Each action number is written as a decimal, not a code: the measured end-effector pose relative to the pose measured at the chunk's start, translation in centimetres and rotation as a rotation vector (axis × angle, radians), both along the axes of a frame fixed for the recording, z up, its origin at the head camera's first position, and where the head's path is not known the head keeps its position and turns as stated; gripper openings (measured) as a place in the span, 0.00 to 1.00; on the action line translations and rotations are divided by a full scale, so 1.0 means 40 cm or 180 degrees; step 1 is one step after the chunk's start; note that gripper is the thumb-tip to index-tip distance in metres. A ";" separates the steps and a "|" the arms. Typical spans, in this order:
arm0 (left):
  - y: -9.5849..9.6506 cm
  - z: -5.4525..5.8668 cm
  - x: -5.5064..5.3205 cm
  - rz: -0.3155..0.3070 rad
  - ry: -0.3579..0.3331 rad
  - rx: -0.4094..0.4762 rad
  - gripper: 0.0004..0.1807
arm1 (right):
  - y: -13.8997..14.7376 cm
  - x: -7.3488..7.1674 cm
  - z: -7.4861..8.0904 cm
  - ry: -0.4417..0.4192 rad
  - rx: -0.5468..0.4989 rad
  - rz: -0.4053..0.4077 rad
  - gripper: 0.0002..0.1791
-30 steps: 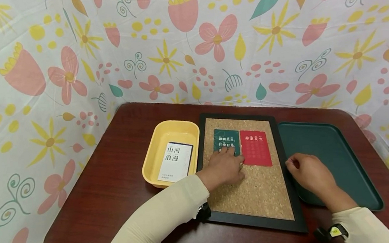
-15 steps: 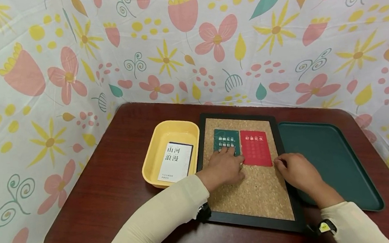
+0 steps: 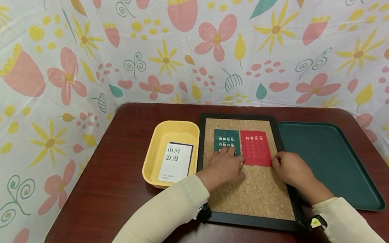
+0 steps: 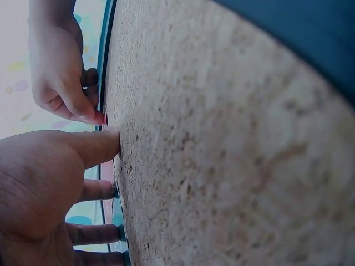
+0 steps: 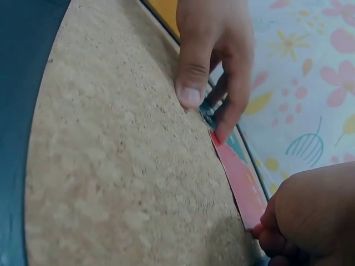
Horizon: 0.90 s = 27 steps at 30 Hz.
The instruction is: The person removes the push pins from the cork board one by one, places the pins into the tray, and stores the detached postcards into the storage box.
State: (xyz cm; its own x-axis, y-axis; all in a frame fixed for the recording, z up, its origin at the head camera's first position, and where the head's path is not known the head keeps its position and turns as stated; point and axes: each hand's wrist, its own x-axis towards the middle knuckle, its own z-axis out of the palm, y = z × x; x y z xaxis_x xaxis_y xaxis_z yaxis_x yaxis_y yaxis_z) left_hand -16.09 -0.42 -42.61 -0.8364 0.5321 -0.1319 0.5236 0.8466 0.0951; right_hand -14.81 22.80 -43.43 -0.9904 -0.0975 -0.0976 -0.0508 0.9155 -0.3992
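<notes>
Two cards with white printed characters lie side by side on a black-framed cork board (image 3: 247,194). My left hand (image 3: 222,167) rests over the lower part of the green card (image 3: 226,137), fingers spread. One of its fingertips touches the near left edge of the red card (image 3: 256,148), which has ragged edges. At that card's near right corner, my right hand (image 3: 293,170) pinches with thumb and fingers curled together. The right wrist view shows those fingertips right on the corner of the red card (image 5: 244,191). Left fingers hide the green card's lower edge.
Left of the board stands a yellow tray (image 3: 148,157) holding a white card (image 3: 175,162). A dark green tray (image 3: 335,162) lies to the right, partly behind the right forearm. The brown table (image 3: 92,194) meets a floral cloth at the back.
My right hand has moved left from beside the board's frame to the red card's near right corner. The left hand and both cards look unmoved.
</notes>
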 end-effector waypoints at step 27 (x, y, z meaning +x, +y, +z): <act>0.001 0.004 0.001 -0.0007 -0.0010 -0.0051 0.29 | 0.001 0.010 0.000 0.0264 -0.0342 -0.0276 0.16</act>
State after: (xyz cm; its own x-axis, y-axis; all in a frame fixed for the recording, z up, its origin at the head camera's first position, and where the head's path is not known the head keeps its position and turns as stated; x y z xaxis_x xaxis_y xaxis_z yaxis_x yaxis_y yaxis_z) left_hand -16.05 -0.39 -42.46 -0.8347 0.5318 -0.1431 0.5253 0.8469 0.0831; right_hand -14.42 22.85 -43.45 -0.9998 -0.0169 -0.0086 -0.0104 0.8701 -0.4928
